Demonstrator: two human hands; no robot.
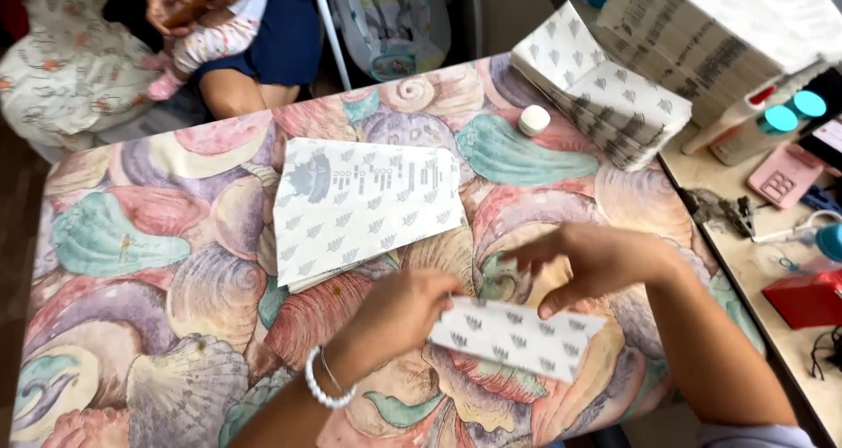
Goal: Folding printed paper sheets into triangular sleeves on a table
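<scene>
Left hand (399,312) pinches end of folded white patterned paper strip (513,336), fingers clamped on it; right hand (592,259) presses fingertips along top edge, flattening crease against seashell-print table (175,264). Beyond, flat patterned sheets (364,204) lie within reach; fanned stack (605,93) farther right, small white cap (533,119) beside it.

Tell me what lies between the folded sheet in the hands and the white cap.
In the head view, only bare shell-patterned tablecloth lies between the folded sheet and the white cap; the right hand reaches across its near end.
</scene>
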